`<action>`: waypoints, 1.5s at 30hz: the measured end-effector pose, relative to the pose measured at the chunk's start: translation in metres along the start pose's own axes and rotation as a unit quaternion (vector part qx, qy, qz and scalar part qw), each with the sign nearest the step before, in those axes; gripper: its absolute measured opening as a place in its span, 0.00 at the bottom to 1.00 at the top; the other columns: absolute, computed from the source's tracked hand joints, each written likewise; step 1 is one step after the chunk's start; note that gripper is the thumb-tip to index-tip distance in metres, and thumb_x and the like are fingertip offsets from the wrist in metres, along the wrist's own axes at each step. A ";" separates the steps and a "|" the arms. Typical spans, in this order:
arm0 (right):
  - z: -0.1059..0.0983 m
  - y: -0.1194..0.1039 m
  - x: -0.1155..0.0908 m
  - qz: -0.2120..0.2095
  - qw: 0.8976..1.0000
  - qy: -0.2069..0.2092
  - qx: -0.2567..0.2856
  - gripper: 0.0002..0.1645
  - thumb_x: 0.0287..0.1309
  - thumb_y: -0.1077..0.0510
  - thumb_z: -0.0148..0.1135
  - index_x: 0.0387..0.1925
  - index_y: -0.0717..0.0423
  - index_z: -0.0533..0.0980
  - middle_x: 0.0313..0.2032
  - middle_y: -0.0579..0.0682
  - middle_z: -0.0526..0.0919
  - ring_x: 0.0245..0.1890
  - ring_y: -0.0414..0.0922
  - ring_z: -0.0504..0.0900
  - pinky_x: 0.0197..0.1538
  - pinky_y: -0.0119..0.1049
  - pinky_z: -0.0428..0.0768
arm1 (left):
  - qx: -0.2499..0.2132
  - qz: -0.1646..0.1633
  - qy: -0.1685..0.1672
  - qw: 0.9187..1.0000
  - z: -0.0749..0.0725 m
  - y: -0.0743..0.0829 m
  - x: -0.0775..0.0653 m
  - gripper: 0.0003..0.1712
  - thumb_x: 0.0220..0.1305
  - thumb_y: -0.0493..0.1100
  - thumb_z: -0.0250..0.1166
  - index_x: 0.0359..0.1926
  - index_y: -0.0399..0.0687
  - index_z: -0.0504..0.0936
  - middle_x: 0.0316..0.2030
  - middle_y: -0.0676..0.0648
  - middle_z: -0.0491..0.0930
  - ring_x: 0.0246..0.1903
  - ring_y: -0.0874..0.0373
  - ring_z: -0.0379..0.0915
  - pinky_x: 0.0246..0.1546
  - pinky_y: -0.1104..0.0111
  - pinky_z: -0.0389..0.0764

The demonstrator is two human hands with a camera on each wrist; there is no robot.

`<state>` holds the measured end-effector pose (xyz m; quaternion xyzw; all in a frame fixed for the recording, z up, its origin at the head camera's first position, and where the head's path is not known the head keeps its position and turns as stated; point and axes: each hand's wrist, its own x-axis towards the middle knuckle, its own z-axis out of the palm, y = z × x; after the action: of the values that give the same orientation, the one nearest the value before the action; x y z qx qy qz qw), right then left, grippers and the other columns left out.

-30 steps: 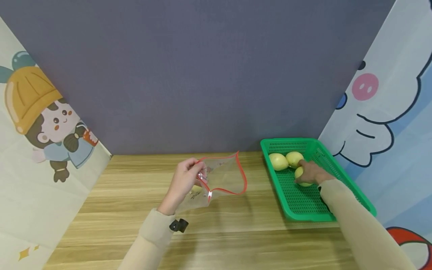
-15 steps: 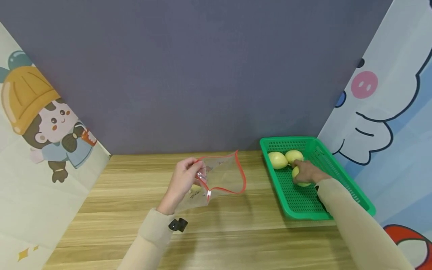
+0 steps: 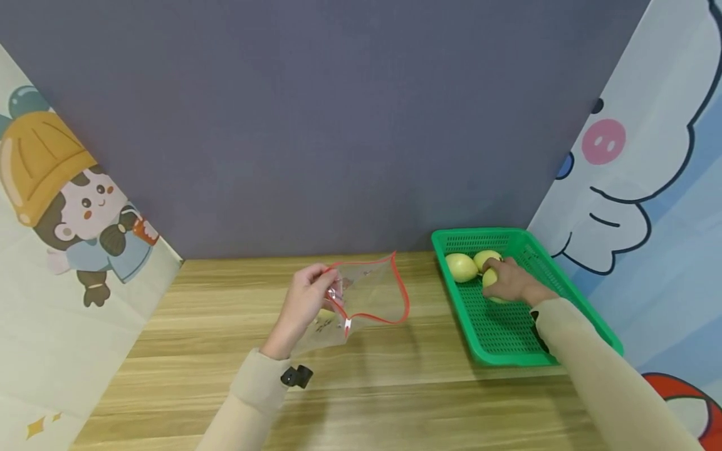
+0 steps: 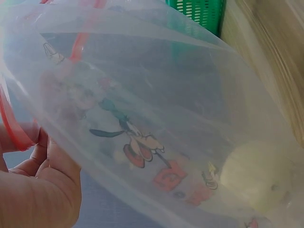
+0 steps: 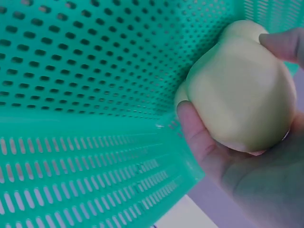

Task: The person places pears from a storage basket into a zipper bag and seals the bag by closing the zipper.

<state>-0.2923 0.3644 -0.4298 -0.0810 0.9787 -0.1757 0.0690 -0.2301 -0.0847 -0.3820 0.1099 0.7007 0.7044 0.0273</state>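
Note:
My left hand (image 3: 303,300) pinches the rim of a clear zip bag (image 3: 373,293) with a red zip edge and white slider, its mouth spread open to the right. Through the printed plastic in the left wrist view, a pale yellow lemon (image 4: 256,175) lies inside the bag. My right hand (image 3: 514,282) is over the green basket, gripping a lemon (image 5: 242,95) between thumb and fingers. Two more lemons show beside that hand: one at the basket's left wall (image 3: 460,268), and another lemon (image 3: 486,257) partly covered by the fingers.
The green plastic basket (image 3: 479,354) with perforated walls stands on the right of the wood-grain table (image 3: 225,326). A dark grey panel (image 3: 316,125) rises behind the table. Printed cartoon sheets flank it on the left (image 3: 84,213) and right (image 3: 615,213).
My right hand has closed its grip on the lemon and shifted slightly up and left with it in the basket. The left hand and bag stay nearly still.

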 end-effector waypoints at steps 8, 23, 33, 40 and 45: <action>-0.009 -0.019 -0.006 -0.034 0.999 0.032 0.028 0.37 0.54 0.53 0.68 0.64 0.63 0.69 0.51 0.70 0.68 0.40 0.55 0.71 0.33 0.43 0.75 | -0.002 -0.002 0.001 1.000 0.000 0.001 -0.001 0.17 0.77 0.39 0.54 0.41 0.23 0.76 0.27 0.39 0.78 0.22 0.51 0.80 0.25 0.57 0.88; -0.022 -0.062 -0.022 -0.045 0.995 0.068 0.065 0.34 0.56 0.53 0.65 0.64 0.60 0.71 0.52 0.66 0.70 0.40 0.54 0.72 0.34 0.40 0.74 | 0.005 0.000 0.002 1.000 0.002 0.002 -0.001 0.17 0.78 0.39 0.54 0.41 0.23 0.76 0.27 0.38 0.78 0.22 0.50 0.80 0.25 0.57 0.88; -0.030 -0.089 -0.028 -0.085 0.988 0.082 0.103 0.32 0.56 0.55 0.67 0.62 0.56 0.71 0.51 0.64 0.70 0.37 0.53 0.74 0.32 0.40 0.78 | 0.008 0.002 0.001 1.000 0.002 0.001 -0.001 0.19 0.78 0.41 0.55 0.41 0.24 0.77 0.27 0.38 0.78 0.23 0.49 0.80 0.26 0.57 0.88; -0.037 -0.110 -0.035 -0.106 0.983 0.095 0.114 0.34 0.56 0.54 0.70 0.63 0.52 0.70 0.52 0.61 0.72 0.39 0.54 0.76 0.33 0.40 0.79 | 0.009 0.002 0.001 1.000 0.003 0.001 -0.001 0.19 0.78 0.41 0.55 0.41 0.24 0.77 0.28 0.38 0.79 0.23 0.50 0.80 0.26 0.58 0.88; -0.038 -0.124 -0.039 -0.130 0.978 0.109 0.118 0.33 0.57 0.54 0.70 0.63 0.51 0.70 0.55 0.58 0.73 0.42 0.54 0.75 0.36 0.41 0.79 | 0.009 0.001 0.001 1.000 0.003 0.002 -0.002 0.18 0.78 0.42 0.55 0.40 0.25 0.77 0.28 0.38 0.79 0.22 0.50 0.80 0.25 0.58 0.88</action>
<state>-0.2437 0.2699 -0.3461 -0.1793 0.9337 -0.3055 -0.0523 -0.2271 -0.0822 -0.3808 0.1101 0.7066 0.6985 0.0249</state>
